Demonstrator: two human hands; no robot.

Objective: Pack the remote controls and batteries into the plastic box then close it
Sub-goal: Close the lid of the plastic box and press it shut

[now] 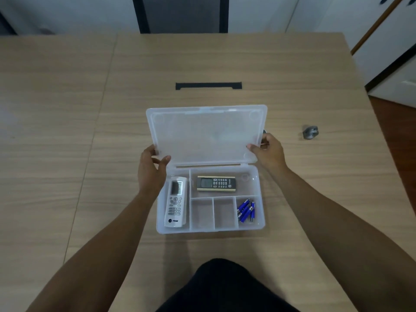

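Observation:
A clear plastic box (210, 230) with dividers sits on the table in front of me. Its hinged lid (206, 134) stands raised at the back. A white remote (176, 202) lies in the long left compartment. A dark remote with a beige edge (216, 183) lies in the upper compartment. Several blue batteries (246, 210) are in the lower right compartment. My left hand (151, 168) grips the lid's left edge, and my right hand (267, 152) grips its right edge.
The box rests on a wooden table (67, 131). A small grey metallic object (310, 132) lies to the right. A black cable slot (208, 85) is set into the table behind the box. Two middle lower compartments hold nothing.

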